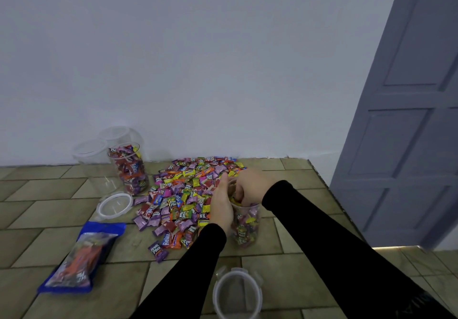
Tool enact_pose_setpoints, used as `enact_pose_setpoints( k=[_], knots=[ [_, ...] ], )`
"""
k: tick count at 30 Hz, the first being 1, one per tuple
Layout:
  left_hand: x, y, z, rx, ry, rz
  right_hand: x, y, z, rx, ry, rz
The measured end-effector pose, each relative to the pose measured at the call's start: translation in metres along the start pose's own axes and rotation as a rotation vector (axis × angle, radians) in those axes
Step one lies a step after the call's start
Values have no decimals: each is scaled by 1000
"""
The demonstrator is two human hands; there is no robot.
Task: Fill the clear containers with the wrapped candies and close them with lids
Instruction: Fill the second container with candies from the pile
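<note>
A spread of wrapped candies (188,190) lies on the tiled floor by the wall. A clear container (245,227), largely full of candies, stands at the pile's right edge. My left hand (221,204) rests flat against its left side and rim, fingers straight. My right hand (250,187) is curled over its mouth, fingers bent around a few candies at the opening. Another filled clear container (128,170) stands without a lid at the back left. A loose lid (114,205) lies in front of it. A second lid (238,294) lies near me.
Two empty clear containers with lids (99,152) stand behind the filled one against the wall. A blue candy bag (81,256) lies on the floor at the left. A grey-blue door (406,120) stands open on the right.
</note>
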State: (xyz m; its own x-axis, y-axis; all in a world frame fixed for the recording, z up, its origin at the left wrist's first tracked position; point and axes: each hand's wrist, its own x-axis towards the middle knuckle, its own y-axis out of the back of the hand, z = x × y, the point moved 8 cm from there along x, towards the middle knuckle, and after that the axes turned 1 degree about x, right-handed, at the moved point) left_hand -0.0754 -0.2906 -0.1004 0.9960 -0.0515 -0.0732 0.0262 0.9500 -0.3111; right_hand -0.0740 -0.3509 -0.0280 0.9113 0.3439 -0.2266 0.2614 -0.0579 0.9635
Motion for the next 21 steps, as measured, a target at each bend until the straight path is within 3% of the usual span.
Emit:
enact_pose_setpoints(
  k=[6,10,12,16,21],
  knots=[
    [-7,-6,5,33,32,-123,-12,43,13,268,30,194],
    [6,9,16,141,-25,-33,-6,74,42,430,-44,541],
    [16,20,17,279,-66,25,3,67,67,479,-168,620],
    [40,37,12,632,-132,39,30,16,101,498,-300,523],
    [71,57,-13,1297,-113,44,68,-37,104,488,-209,295]
  ],
)
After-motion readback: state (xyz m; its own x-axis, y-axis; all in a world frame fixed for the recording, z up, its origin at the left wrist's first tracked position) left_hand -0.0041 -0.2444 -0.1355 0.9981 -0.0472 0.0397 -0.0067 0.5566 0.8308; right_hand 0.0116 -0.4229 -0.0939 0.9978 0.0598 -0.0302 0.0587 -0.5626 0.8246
